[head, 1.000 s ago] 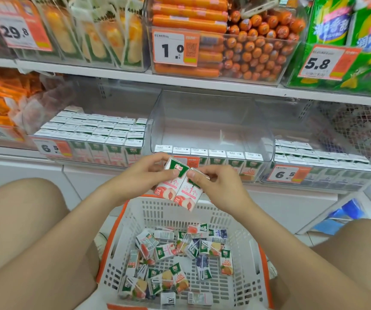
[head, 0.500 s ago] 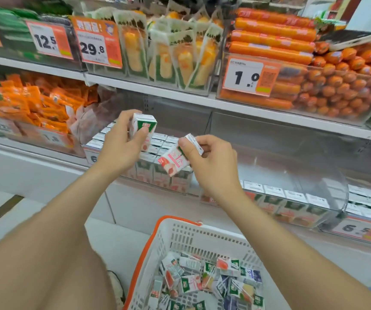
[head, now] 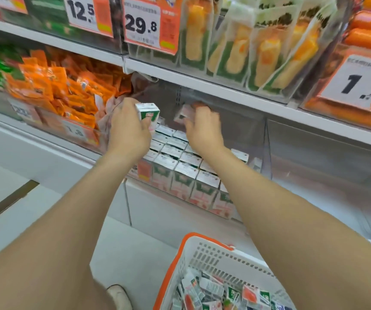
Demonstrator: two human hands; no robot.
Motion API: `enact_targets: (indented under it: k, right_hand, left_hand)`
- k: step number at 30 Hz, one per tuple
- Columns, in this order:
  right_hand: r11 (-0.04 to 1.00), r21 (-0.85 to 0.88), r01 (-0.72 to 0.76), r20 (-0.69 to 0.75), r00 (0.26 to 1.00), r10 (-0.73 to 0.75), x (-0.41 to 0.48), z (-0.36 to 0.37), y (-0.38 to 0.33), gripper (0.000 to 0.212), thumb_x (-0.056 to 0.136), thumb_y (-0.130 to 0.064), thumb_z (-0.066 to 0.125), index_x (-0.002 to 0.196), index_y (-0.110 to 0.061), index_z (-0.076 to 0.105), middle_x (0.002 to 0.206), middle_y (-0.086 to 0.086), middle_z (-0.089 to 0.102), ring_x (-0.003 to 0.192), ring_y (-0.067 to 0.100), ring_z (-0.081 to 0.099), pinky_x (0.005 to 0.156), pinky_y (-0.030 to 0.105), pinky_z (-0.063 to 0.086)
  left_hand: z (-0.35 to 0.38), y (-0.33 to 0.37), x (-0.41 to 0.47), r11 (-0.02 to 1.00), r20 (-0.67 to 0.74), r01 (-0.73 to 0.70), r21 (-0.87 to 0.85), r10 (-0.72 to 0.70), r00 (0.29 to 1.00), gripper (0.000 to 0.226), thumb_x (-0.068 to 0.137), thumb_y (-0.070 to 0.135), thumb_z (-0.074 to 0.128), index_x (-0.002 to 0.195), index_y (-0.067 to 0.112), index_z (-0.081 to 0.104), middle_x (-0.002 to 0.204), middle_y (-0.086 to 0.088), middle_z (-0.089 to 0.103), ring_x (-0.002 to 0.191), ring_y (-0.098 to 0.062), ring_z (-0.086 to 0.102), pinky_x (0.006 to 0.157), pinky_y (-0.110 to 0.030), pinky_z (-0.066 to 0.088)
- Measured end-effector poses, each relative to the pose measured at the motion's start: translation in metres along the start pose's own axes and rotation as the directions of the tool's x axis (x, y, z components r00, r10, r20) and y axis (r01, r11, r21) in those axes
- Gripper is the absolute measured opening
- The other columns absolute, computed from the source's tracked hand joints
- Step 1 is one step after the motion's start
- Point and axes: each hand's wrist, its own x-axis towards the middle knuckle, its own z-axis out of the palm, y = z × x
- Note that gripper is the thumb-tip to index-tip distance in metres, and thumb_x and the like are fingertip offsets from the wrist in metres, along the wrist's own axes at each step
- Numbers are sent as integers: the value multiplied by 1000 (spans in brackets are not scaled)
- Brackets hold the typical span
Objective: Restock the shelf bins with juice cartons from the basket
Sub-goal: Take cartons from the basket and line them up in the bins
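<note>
My left hand grips a small green-and-white juice carton upright above the left side of a clear shelf bin. My right hand reaches deeper into the same bin and holds a second carton, blurred and partly hidden by its fingers. Rows of standing juice cartons fill the front of the bin below both hands. At the bottom right, the white basket with an orange rim holds several loose cartons.
Orange snack packets fill the bin to the left. The shelf above carries bagged corn, orange sausages and price tags. A second clear bin stands to the right. White floor and a shoe lie below.
Both hands have risen from the basket to the left bin with a carton each. The right hand has moved deeper over the rows, and the view has shifted left and closer.
</note>
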Motion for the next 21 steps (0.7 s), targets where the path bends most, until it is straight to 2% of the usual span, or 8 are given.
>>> enact_targets:
  k: [2,4,7,10,13,15,18,21]
  right_hand:
    - [1000,-14,-5,86,996,6,17,11,-2,36,104,-23,60,135,-6,59,128,19,64,120,40,56,93,41,49]
    - [1000,-14,1,192,981,1,32,24,-3,34,104,-29,61,131,-7,61,125,16,67,112,35,59,87,35,48]
    - [1000,11,2,299,954,-5,44,35,-6,34,101,-38,66,116,-8,60,115,11,68,101,27,64,79,31,47]
    - [999,34,-30,372,928,15,46,33,-6,42,102,-48,60,109,-6,61,102,10,67,91,26,62,75,34,48]
    - [1000,22,-20,387,922,10,44,21,-5,31,105,-34,51,110,-7,66,107,10,69,98,28,64,76,32,47]
    - [999,30,-13,393,919,1,40,9,-6,31,104,-26,44,112,-7,68,111,9,71,103,30,64,80,32,51]
    - [962,269,-45,300,953,-40,24,-6,-12,41,96,-25,47,130,-18,69,128,-1,71,116,18,66,105,39,52]
    - [819,573,-11,229,962,-147,-5,-15,-13,46,92,-21,59,138,-22,62,122,-4,73,107,7,70,99,36,58]
  left_hand:
    - [3,-2,3,1000,-5,7,1,-7,1000,34,104,11,60,137,5,50,146,-15,51,147,-28,33,104,-31,23]
    - [5,-4,5,1000,-3,5,-12,-5,1000,37,102,10,62,136,6,49,143,-15,53,143,-31,39,105,-37,33]
    - [9,-10,7,998,6,27,-58,-27,1000,48,92,1,70,134,9,48,136,-11,57,129,-30,54,94,-36,46]
    - [8,-11,7,995,13,70,-67,-69,998,51,89,-2,69,134,8,46,136,-11,57,124,-28,56,85,-32,45]
    - [9,-12,7,997,26,30,-64,-29,999,50,89,-2,70,131,13,47,134,-10,57,125,-29,54,90,-38,49]
    - [9,-10,5,999,27,-24,-35,25,999,47,90,1,70,130,16,50,134,-10,54,123,-30,51,91,-38,46]
    - [7,-6,1,992,34,-117,-36,118,992,50,91,3,72,134,21,53,127,-6,59,119,-28,56,96,-45,50]
    - [6,-2,-2,971,93,-201,-128,213,973,50,96,3,68,139,26,54,122,1,65,114,-20,61,95,-41,53]
